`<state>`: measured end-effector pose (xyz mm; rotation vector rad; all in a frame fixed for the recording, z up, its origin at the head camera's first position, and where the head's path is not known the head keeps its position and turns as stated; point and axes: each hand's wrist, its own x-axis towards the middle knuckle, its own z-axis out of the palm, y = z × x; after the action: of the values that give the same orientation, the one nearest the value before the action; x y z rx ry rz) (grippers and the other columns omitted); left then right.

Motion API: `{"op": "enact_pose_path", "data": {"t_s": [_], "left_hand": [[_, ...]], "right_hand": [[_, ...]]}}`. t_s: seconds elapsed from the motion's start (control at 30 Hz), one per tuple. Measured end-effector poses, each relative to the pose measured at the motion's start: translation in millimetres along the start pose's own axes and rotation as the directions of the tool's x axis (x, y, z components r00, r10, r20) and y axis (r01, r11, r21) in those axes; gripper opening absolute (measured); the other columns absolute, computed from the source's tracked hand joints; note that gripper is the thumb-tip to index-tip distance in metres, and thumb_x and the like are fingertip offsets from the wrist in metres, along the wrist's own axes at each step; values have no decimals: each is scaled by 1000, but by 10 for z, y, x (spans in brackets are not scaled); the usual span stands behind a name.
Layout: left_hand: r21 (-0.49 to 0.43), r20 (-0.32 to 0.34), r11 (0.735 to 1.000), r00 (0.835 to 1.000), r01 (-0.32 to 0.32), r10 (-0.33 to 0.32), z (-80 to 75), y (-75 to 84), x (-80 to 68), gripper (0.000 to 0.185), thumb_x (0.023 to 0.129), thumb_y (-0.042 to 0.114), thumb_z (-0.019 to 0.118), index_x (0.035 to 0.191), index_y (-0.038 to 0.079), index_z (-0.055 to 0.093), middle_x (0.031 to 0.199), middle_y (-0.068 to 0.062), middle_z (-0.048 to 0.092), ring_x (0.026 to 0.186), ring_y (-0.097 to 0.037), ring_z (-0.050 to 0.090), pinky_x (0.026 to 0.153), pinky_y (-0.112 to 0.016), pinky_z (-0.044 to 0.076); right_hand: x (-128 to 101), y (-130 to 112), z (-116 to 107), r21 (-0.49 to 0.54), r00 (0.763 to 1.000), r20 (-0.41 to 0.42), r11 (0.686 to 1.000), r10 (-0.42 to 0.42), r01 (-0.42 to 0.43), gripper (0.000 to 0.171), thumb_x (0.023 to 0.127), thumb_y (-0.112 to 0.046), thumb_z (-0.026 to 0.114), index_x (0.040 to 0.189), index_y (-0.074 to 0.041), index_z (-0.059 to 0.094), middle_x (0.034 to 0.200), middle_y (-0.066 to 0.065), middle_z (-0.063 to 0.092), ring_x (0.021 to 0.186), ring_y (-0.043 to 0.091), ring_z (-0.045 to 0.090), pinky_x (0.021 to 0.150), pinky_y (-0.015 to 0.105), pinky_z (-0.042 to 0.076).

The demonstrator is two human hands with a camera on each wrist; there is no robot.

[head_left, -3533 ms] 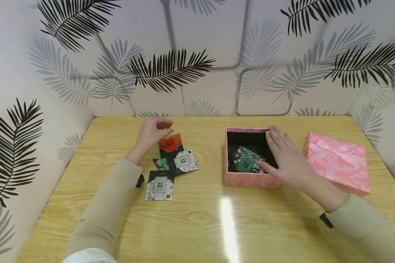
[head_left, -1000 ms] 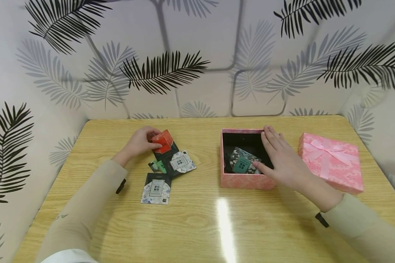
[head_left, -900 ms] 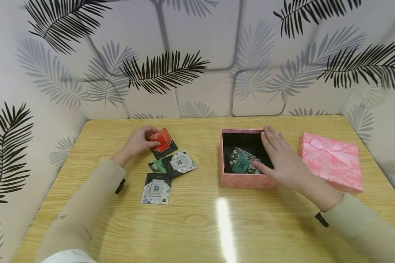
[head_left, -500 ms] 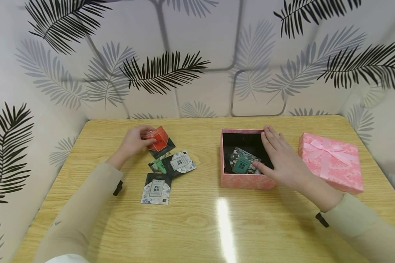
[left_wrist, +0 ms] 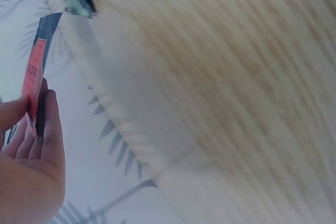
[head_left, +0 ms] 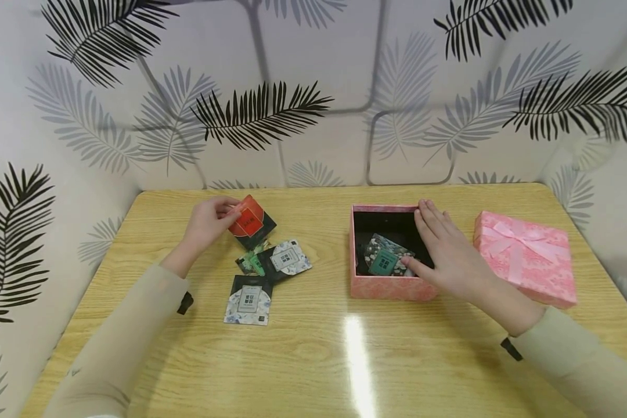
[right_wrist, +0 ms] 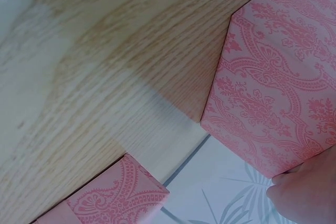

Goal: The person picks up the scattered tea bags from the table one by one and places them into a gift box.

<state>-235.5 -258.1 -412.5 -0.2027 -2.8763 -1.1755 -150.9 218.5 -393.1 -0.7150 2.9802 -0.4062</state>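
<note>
My left hand (head_left: 205, 223) pinches a flat red-and-black packet (head_left: 251, 222) by its left edge, thumb on the printed face. In the left wrist view the packet (left_wrist: 34, 72) appears nearly edge-on between thumb and fingers. Just below it are a green packet (head_left: 256, 264) and a black-and-white floral packet (head_left: 287, 255), overlapping on the table. Nearer lies another black-and-white packet (head_left: 248, 302). My right hand (head_left: 451, 255) rests with straight fingers along the right rim of an uncovered pink box (head_left: 392, 287), thumb over its front edge. A dark floral packet (head_left: 386, 255) with a teal label lies inside.
A pink lid (head_left: 528, 255) with a ribbon bow sits to the right of the box. The wooden table (head_left: 292, 360) ends at a leaf-patterned backdrop (head_left: 334, 151). In the right wrist view the pink box side (right_wrist: 278, 77) fills the right.
My left hand has taken hold of the red-and-black packet and drawn it up and left, off the other packets, uncovering more of the green one. The right hand stays on the box.
</note>
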Motion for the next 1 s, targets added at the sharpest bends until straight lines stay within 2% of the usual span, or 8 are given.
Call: {"op": "enact_pose_path", "data": {"t_s": [0.13, 0.37, 0.7, 1.0], "left_hand": [[1, -33, 1000, 999, 0, 0, -22, 51, -32, 32, 106, 8, 65, 134, -6, 68, 116, -31, 75, 105, -43, 75, 82, -35, 63], [-7, -51, 1000, 999, 10, -10, -27, 178, -80, 33, 106, 10, 65, 135, -5, 69, 121, -30, 75, 109, -43, 75, 92, -50, 63], [-53, -29, 999, 1000, -10, 8, 12, 504, -120, 31, 105, 11, 67, 133, -4, 71, 124, -29, 75, 112, -42, 75, 99, -51, 62], [-87, -9, 994, 998, -70, 69, 96, 832, -126, 31, 103, 8, 69, 132, -1, 73, 120, -26, 77, 108, -39, 77, 93, -49, 64]], "right_hand": [[3, -2, -2, -7, 1000, 3, 1000, 2, -2, 97, 106, -56, 55, 167, 6, 12, 178, 23, 3, 167, 41, 3, 136, 55, 7], [-2, -1, 2, -8, 1000, 13, 1000, 5, -5, 97, 106, -56, 54, 167, 6, 12, 178, 23, 2, 167, 41, 2, 136, 56, 7], [-11, 7, 1, -5, 1000, 8, 1000, 4, -4, 97, 106, -56, 54, 167, 6, 11, 178, 24, 3, 166, 42, 3, 136, 55, 7], [7, -2, -5, -9, 1000, 6, 1000, 1, -1, 97, 106, -56, 55, 167, 7, 12, 178, 23, 2, 166, 42, 3, 136, 55, 6]]}}
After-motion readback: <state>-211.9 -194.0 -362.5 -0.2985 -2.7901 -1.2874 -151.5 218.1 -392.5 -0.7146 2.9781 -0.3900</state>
